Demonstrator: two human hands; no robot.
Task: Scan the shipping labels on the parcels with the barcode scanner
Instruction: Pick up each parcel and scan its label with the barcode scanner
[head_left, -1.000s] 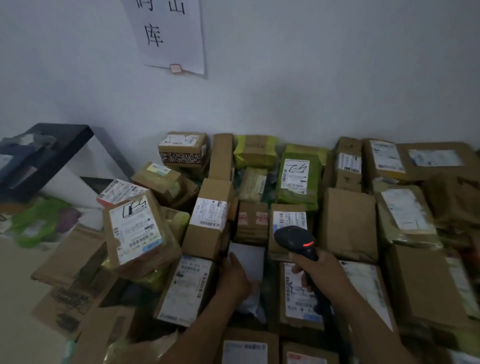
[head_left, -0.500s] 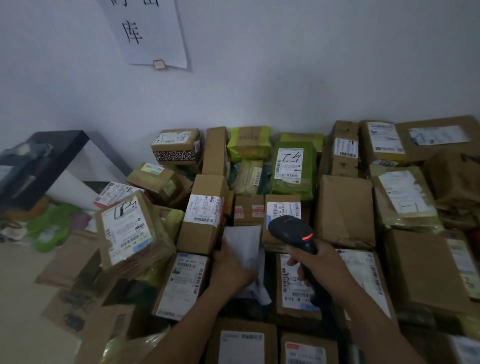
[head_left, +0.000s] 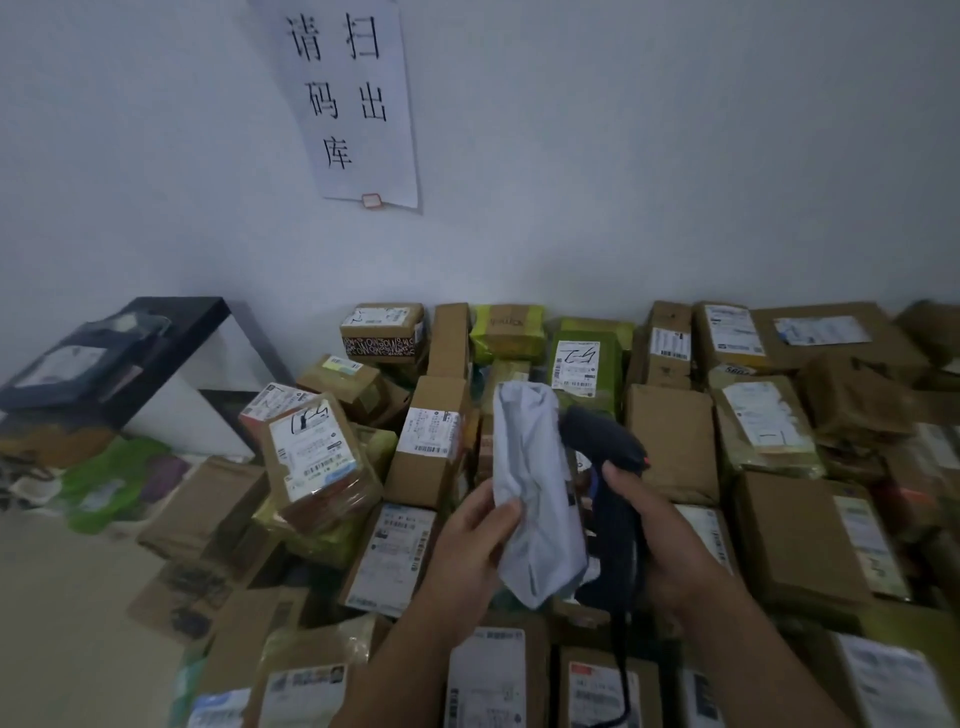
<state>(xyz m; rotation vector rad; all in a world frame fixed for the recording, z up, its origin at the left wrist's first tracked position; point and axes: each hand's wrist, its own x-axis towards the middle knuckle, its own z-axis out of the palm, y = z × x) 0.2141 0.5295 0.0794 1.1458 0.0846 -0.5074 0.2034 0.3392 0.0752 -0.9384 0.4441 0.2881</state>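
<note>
White soft parcel (head_left: 535, 493) held upright above the pile, the left hand (head_left: 467, 551) with its fingers curled round the lower edge. The right hand (head_left: 670, 551) has its fingers wrapped about the grip of the barcode scanner (head_left: 605, 439), which is just beside the parcel and partly hidden behind it. Labelled cardboard boxes (head_left: 431, 441) crowd below; wall notice (head_left: 353, 104) above, black stand (head_left: 176, 322) at left. Half a second ago the parcel sat low among the boxes.

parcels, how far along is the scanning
Done: cannot tell; no parcel looks marked as scanned. In hand: the left hand holds up a grey soft parcel, no label showing; the right hand grips the scanner beside it. Left: the pile of labelled boxes.
</note>
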